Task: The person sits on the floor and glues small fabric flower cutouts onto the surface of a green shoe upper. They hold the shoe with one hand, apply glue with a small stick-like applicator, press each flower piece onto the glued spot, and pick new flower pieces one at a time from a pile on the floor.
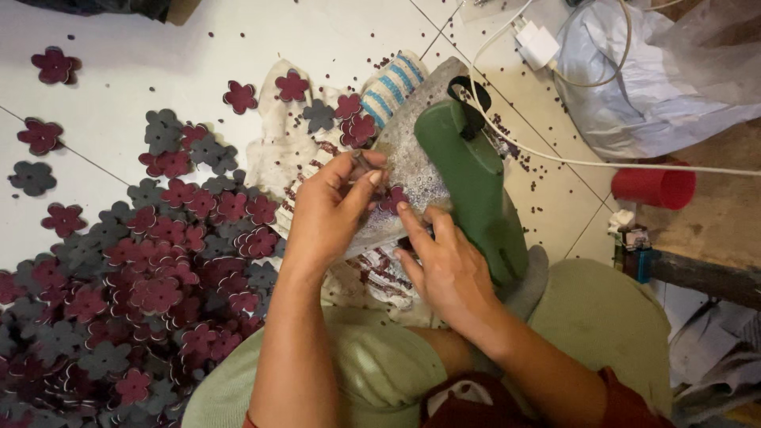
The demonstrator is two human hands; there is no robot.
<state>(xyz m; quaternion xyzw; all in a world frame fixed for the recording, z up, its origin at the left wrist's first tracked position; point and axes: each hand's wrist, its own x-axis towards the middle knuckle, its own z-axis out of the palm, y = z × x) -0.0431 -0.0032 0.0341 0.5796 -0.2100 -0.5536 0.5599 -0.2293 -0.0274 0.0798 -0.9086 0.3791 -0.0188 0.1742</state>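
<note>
A big heap of dark red and grey flower shapes covers the floor on the left. A crumpled plastic bag lies far right. The green block stands by the right hand, whose fingers press one flower piece onto a grey slab. The left hand pinches something too small to tell. A red cup lies to the right.

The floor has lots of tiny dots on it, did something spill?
Yes, it looks that way. Tiny dark red dots lie scattered over the white tiled floor, thickest around the green tool and white cable. They match the flower cutouts in colour.
</note>
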